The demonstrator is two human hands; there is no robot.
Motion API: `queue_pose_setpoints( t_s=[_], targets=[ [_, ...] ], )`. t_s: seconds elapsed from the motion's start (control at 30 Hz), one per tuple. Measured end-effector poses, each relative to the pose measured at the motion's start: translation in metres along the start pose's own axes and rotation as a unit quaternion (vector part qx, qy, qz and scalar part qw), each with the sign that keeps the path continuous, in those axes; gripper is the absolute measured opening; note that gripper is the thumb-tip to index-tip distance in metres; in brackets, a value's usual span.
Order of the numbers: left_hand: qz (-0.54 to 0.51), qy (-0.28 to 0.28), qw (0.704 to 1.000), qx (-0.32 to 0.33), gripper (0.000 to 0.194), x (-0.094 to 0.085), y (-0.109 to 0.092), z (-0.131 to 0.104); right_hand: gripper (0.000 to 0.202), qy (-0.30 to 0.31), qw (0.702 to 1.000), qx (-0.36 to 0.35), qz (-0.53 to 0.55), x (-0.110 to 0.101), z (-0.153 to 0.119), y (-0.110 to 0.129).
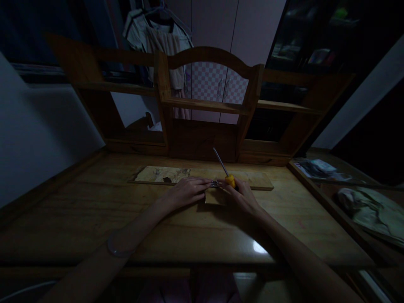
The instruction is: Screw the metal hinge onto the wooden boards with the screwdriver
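Observation:
My right hand [242,194] is wrapped round a screwdriver [230,181] with a yellow handle. Its metal shaft points up and away, and the tip touches nothing. The thumb and fingertips of that hand also reach a small shiny metal piece [214,183], possibly a hinge; its exact kind is too dark to make out. From the other side my left hand [190,191] presses its closed-up fingers on the same metal piece. Just below lies a small flat wooden piece [215,197], beside my left fingertips. A long narrow board [259,180] lies behind both hands, its left part stained and peeling.
The wooden desk [104,210] has a raised shelf unit [206,108] along its back. A ledge on the right bears a plastic packet [322,165] and folded cloth [375,210]. Clothes [164,42] hang behind, before a pale cabinet [211,25]. The room is dim.

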State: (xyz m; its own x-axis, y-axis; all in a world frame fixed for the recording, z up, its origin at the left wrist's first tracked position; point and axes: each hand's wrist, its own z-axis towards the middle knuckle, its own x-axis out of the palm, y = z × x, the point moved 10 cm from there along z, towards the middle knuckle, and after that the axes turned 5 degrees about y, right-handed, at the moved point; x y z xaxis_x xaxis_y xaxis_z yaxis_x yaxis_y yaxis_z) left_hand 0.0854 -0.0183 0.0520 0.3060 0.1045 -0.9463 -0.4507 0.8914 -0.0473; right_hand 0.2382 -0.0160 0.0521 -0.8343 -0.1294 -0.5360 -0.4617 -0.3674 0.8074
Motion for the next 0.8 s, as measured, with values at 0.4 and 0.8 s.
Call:
queue_pose_setpoints(
  t_s=[0.4, 0.8],
  targets=[
    [-0.012, 0.001, 1.0, -0.02, 0.034, 0.003, 0.005, -0.001, 0.028, -0.055, 0.997, -0.046, -0.035, -0.01, -0.005, 0.006],
    [-0.022, 0.002, 0.999, -0.028, 0.032, 0.001, 0.005, 0.0, 0.027, -0.037, 0.996, -0.058, -0.062, -0.003, -0.005, 0.01]
  ],
)
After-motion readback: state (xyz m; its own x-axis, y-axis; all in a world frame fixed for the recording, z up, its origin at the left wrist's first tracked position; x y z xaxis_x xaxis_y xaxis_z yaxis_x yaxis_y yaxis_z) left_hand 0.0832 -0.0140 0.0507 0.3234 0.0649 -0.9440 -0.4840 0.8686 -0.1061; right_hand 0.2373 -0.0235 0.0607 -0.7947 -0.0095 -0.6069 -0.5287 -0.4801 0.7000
